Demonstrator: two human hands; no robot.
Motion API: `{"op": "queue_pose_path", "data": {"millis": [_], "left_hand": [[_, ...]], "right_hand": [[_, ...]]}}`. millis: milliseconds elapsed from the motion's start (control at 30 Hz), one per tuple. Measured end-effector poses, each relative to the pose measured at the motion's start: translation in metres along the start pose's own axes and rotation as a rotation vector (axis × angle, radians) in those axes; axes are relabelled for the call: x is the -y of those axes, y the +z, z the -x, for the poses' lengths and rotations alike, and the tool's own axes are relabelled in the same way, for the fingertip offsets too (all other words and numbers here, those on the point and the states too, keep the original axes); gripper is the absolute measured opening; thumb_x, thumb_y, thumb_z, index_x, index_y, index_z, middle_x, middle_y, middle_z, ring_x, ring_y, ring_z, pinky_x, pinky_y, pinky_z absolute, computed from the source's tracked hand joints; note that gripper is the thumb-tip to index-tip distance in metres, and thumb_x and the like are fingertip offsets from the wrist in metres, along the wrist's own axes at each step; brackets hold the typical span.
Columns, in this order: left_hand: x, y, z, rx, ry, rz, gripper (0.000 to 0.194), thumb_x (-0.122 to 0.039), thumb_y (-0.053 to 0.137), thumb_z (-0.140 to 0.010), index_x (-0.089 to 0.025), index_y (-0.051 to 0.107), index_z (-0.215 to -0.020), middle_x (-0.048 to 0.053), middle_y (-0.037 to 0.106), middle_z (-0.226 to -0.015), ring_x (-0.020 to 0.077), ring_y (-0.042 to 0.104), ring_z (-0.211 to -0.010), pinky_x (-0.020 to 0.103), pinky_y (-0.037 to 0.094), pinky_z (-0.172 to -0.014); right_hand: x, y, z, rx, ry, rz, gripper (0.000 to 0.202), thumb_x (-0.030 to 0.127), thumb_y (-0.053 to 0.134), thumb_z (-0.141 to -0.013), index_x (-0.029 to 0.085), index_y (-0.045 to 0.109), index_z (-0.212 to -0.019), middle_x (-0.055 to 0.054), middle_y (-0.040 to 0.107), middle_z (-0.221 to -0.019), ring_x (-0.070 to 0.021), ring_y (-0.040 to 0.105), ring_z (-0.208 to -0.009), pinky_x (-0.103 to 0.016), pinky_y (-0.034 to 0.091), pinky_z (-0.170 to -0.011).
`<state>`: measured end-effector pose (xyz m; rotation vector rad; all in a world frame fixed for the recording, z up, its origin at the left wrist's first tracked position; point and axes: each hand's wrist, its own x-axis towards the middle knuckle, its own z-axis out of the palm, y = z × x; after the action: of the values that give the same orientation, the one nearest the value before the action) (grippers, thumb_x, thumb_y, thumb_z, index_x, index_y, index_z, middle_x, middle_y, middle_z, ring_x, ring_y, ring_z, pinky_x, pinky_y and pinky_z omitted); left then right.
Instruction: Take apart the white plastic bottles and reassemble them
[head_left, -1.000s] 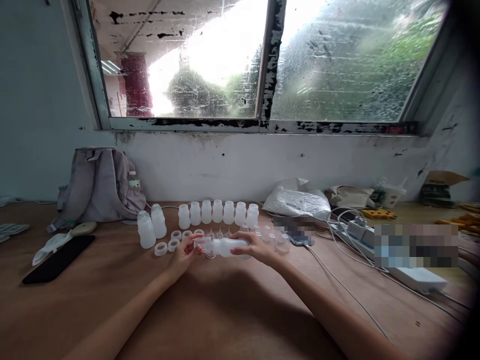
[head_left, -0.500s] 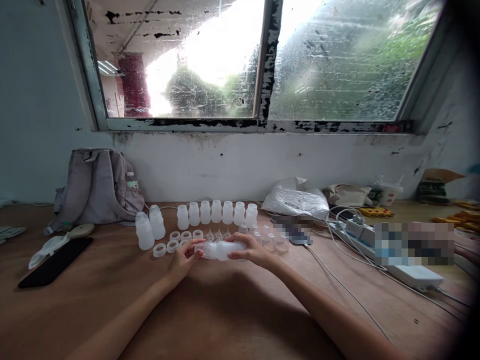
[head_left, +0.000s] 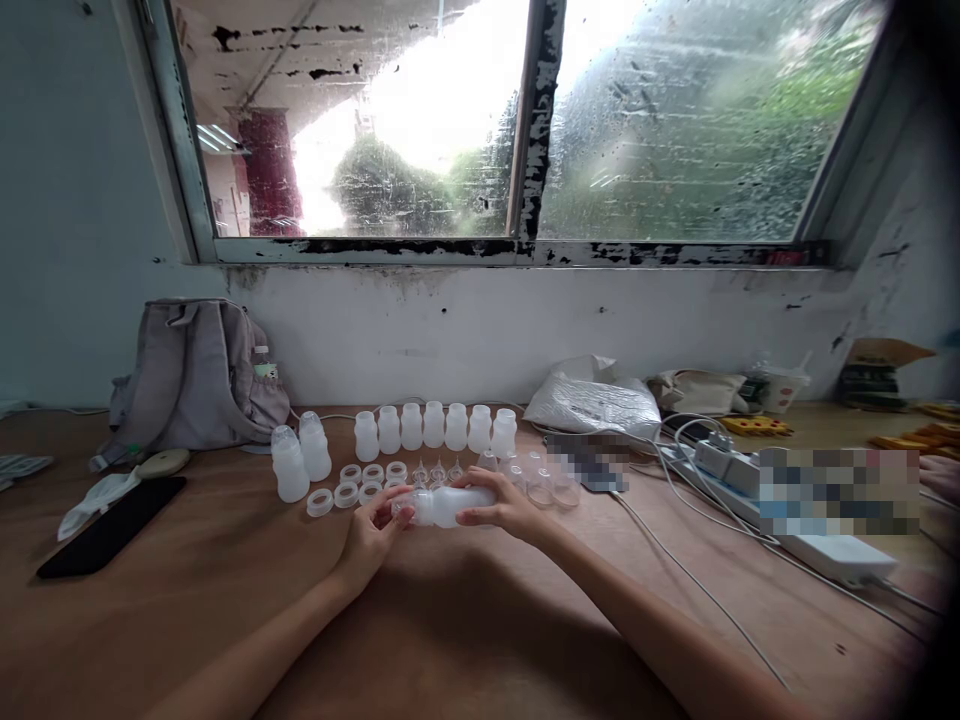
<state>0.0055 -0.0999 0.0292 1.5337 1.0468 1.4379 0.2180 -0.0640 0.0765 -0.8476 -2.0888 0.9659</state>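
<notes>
Window: spans the wall before you, its glass streaked and the dark paint on its frame patchy.
Table: brown, running from under your forearms back to that wall.
Backpack: grey, propped at the back on your left.
Silver package: lies near the wall, beyond your right hand.
Right hand: you have it partly closed around the base end of the white bottle, thumb on the side nearest you, fingers over the top.
Left hand: you have it curled in, thumb and fingertips pinching the clear cap at the bottle's other end.
White bottle: sideways between your two hands, in front of the small parts; you cannot tell from here whether it touches the table.
Capped bottles: two, upright, just beside each other, to the left of your left hand.
Open bottles: seven, upright in a row behind your hands.
Clear covers: grouped just beyond and right of your right hand.
Rings: white, flat on the table, by your left fingers.
Teats: clear, clustered behind the bottle you hold.
</notes>
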Motion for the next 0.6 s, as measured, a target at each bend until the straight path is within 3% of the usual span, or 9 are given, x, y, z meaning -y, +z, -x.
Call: {"op": "queue_pose_path", "data": {"millis": [367, 600], "left_hand": [[0.003, 0.002, 0.004, -0.021, 0.047, -0.067, 0.034, -0.037, 0.055, -0.073, -0.017, 0.058, -0.100, 0.005, 0.063, -0.084, 0.0176, 0.059, -0.071, 0.029, 0.049, -0.068], [0.000, 0.000, 0.001, 0.001, 0.047, -0.059, 0.035, -0.038, 0.054, -0.073, -0.017, 0.057, -0.100, 0.006, 0.063, -0.092, 0.0199, 0.059, -0.081, 0.030, 0.049, -0.072]], "right_hand": [[-0.008, 0.009, -0.002, -0.021, -0.009, -0.031, 0.032, 0.036, 0.069, -0.058, 0.019, 0.061, -0.084, 0.000, 0.051, -0.079, -0.0151, 0.048, -0.073, -0.024, 0.038, -0.063], [-0.005, 0.011, 0.001, -0.022, 0.035, -0.047, 0.034, 0.038, 0.067, -0.060, 0.019, 0.057, -0.087, 0.000, 0.055, -0.083, -0.0157, 0.051, -0.074, -0.024, 0.038, -0.063]]}}
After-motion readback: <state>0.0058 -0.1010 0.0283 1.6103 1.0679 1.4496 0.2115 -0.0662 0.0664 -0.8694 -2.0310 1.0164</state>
